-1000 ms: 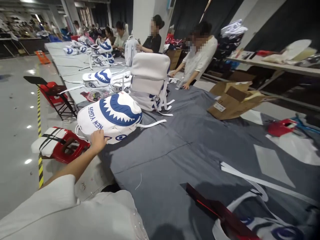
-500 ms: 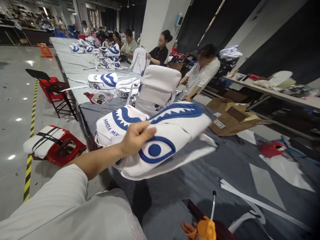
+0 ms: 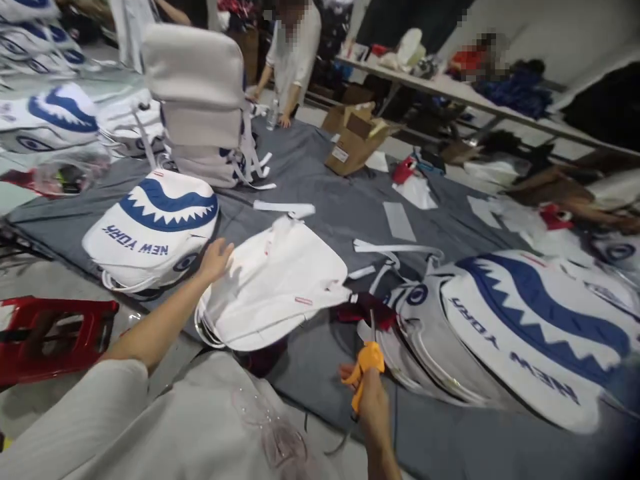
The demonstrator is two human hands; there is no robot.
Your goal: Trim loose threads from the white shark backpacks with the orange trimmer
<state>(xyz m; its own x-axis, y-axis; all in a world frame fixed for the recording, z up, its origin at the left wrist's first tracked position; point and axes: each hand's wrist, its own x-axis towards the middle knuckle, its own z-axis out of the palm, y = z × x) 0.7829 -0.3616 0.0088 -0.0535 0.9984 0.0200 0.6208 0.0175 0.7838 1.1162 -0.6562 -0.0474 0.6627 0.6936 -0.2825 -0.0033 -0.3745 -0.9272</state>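
From my remote station: the right hand (image 3: 374, 393) grasps an orange tool (image 3: 371, 358), pointed away, presumably sparing fingers; left hand (image 3: 215, 262) beside white bag (image 3: 280, 283), grip undeterminable.

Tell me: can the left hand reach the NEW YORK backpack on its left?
Probably yes: the left hand is close beside that backpack, with nothing visible between them. Whether it also grips the white bag is unclear.

"NEW YORK" 2 times, in blue: on the near left bag (image 3: 167, 230) and the large right bag (image 3: 493, 320)
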